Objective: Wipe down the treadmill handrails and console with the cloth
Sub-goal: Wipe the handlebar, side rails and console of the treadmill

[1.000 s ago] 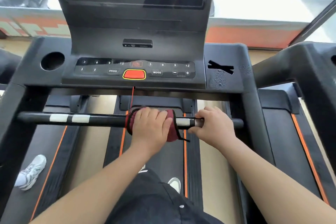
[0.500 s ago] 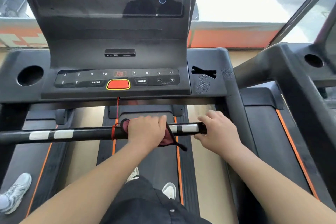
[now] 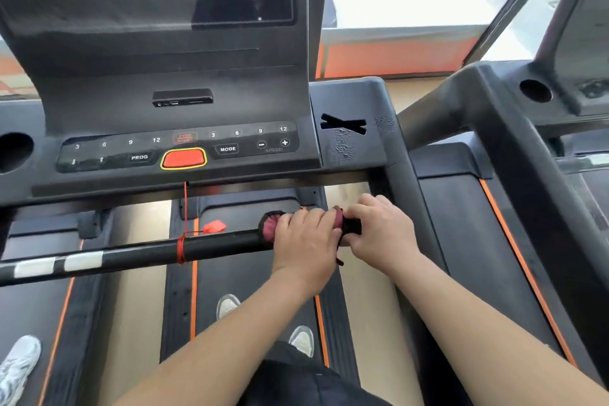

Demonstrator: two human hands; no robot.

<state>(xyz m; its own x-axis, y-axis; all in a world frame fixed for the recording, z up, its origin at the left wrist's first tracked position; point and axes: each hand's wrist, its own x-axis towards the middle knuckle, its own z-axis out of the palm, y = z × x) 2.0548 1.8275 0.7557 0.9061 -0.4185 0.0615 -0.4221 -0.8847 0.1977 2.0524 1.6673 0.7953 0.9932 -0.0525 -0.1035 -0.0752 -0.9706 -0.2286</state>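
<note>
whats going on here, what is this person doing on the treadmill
A person stands on the treadmill and wipes its front handrail bar. The left hand grips a dark red cloth wrapped round the bar near its right end. The right hand grips the bar right beside it, touching the left. Neither hand is on the console above.

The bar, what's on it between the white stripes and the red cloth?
A red cord is wound round the bar there, with an orange tag beside it; otherwise the bar is bare. The head view shows it.
</note>
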